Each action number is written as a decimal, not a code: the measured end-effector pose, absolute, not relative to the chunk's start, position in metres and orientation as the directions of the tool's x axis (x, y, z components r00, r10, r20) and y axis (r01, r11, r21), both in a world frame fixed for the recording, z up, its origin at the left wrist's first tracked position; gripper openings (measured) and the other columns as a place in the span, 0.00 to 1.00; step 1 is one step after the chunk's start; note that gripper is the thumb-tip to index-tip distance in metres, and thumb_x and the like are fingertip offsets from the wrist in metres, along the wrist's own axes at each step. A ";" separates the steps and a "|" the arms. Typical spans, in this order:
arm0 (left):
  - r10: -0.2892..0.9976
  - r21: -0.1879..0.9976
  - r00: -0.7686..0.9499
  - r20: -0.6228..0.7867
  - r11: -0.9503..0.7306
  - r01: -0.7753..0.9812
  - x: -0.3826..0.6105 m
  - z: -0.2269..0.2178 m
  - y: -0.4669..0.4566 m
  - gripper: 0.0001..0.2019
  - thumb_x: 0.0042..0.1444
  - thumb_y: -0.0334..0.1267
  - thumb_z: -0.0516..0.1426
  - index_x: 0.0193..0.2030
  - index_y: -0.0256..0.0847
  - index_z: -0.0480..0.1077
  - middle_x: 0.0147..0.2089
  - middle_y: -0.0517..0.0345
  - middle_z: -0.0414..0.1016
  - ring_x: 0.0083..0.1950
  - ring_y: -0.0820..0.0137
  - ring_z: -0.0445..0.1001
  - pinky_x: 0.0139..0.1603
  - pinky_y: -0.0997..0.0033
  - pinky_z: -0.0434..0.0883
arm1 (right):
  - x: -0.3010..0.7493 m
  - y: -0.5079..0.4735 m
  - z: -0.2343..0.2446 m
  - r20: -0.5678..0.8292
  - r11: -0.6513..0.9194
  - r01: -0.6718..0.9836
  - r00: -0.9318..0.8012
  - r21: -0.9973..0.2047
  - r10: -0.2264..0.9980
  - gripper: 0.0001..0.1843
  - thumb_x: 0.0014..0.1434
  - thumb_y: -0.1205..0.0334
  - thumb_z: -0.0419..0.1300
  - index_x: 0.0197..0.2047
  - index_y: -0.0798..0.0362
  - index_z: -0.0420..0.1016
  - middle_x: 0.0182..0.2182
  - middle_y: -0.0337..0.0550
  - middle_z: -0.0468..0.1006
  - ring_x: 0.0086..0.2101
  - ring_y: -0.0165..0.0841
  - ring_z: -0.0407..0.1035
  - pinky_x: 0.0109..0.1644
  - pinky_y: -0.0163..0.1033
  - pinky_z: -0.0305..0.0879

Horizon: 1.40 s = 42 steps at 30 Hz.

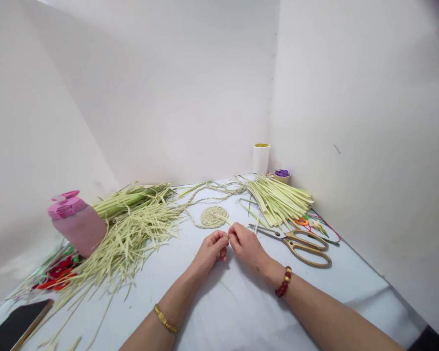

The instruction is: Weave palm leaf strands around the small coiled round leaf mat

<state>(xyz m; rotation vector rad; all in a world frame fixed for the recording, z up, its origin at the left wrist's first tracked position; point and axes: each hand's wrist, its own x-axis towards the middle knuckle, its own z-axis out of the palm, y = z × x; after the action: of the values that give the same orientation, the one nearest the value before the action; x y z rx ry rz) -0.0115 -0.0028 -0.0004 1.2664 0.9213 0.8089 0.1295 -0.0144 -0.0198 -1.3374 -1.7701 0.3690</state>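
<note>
My left hand [211, 250] and my right hand [246, 245] meet at the middle of the table, fingers pinched together on the end of a thin pale leaf strip [228, 234]. The strip runs back to a small flat woven coil [214, 216] lying just beyond my fingertips. A braided cord [212, 187] trails from the coil toward the back. A gold bangle is on my left wrist, a red bead bracelet on my right.
Gold-handled scissors [303, 243] lie right of my right hand. A bundle of cut leaf strips [278, 199] sits behind them, loose strips [131, 234] at left. Pink bottle [76, 222], white cup [261, 158], small bowl of purple bits [281, 175], dark phone [16, 324].
</note>
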 end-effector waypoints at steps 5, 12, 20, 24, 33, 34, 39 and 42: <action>0.931 0.989 0.348 -0.107 0.135 -0.058 -0.008 0.000 -0.004 0.13 0.50 0.47 0.60 0.29 0.39 0.64 0.18 0.68 0.59 0.18 0.80 0.56 0.21 0.80 0.56 | 0.127 -0.018 -0.020 0.514 0.428 0.608 -0.039 -0.669 0.857 0.05 0.57 0.69 0.48 0.35 0.53 0.63 0.30 0.40 0.69 0.29 0.32 0.63 0.34 0.36 0.57; 0.958 0.991 0.280 -0.057 0.089 -0.104 -0.008 -0.003 -0.002 0.14 0.47 0.46 0.62 0.31 0.38 0.67 0.20 0.68 0.60 0.19 0.81 0.56 0.22 0.80 0.59 | 0.126 -0.018 -0.018 0.533 0.429 0.609 -0.012 -0.667 0.846 0.06 0.59 0.68 0.50 0.31 0.53 0.65 0.29 0.41 0.71 0.31 0.32 0.65 0.35 0.36 0.57; 0.964 0.996 0.251 0.085 -0.092 0.017 -0.007 0.000 -0.003 0.13 0.47 0.47 0.61 0.29 0.38 0.67 0.25 0.64 0.66 0.22 0.78 0.61 0.23 0.78 0.63 | 0.128 -0.018 -0.016 0.466 0.364 0.573 0.036 -0.734 0.884 0.07 0.55 0.68 0.52 0.26 0.52 0.61 0.22 0.36 0.66 0.24 0.29 0.59 0.30 0.34 0.53; 0.961 0.988 0.252 0.110 -0.133 0.074 -0.007 0.000 -0.003 0.13 0.48 0.47 0.60 0.31 0.38 0.69 0.27 0.61 0.68 0.23 0.77 0.63 0.24 0.76 0.65 | 0.127 -0.019 -0.013 0.440 0.344 0.550 0.048 -0.761 0.897 0.06 0.53 0.69 0.52 0.26 0.52 0.61 0.22 0.34 0.65 0.24 0.28 0.58 0.28 0.33 0.52; 0.968 1.000 0.250 0.004 0.001 -0.018 -0.010 -0.004 0.001 0.16 0.45 0.48 0.63 0.31 0.35 0.74 0.20 0.62 0.66 0.20 0.78 0.60 0.24 0.76 0.63 | 0.132 -0.018 -0.016 0.528 0.447 0.695 -0.114 -0.563 0.842 0.08 0.58 0.69 0.49 0.29 0.53 0.65 0.28 0.40 0.70 0.28 0.30 0.63 0.32 0.34 0.53; 0.967 0.999 0.254 -0.022 0.031 -0.032 -0.010 -0.004 0.000 0.16 0.45 0.49 0.62 0.30 0.35 0.74 0.18 0.63 0.64 0.20 0.78 0.59 0.23 0.77 0.63 | 0.133 -0.019 -0.016 0.535 0.456 0.722 -0.142 -0.520 0.833 0.08 0.59 0.69 0.48 0.30 0.53 0.66 0.29 0.41 0.70 0.29 0.31 0.63 0.32 0.35 0.53; 0.964 0.995 0.257 -0.068 0.085 -0.054 -0.008 -0.001 -0.004 0.16 0.46 0.49 0.62 0.25 0.36 0.70 0.17 0.65 0.61 0.19 0.79 0.58 0.22 0.77 0.62 | 0.133 -0.019 -0.016 0.520 0.453 0.772 -0.188 -0.446 0.833 0.09 0.59 0.71 0.48 0.31 0.53 0.67 0.30 0.42 0.71 0.28 0.30 0.62 0.31 0.35 0.52; 0.968 0.995 0.243 -0.070 0.085 -0.053 -0.008 -0.001 -0.004 0.15 0.45 0.48 0.63 0.28 0.36 0.71 0.18 0.65 0.62 0.19 0.80 0.58 0.22 0.78 0.61 | 0.130 -0.019 -0.016 0.490 0.419 0.702 -0.114 -0.576 0.864 0.07 0.57 0.70 0.49 0.29 0.53 0.65 0.27 0.40 0.70 0.27 0.29 0.61 0.30 0.34 0.53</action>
<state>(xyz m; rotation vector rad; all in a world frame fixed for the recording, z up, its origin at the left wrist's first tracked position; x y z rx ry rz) -0.0077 -0.0036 -0.0006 1.2125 1.0208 1.0033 0.1299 -0.0188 -0.0159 -1.3375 -1.8677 0.2535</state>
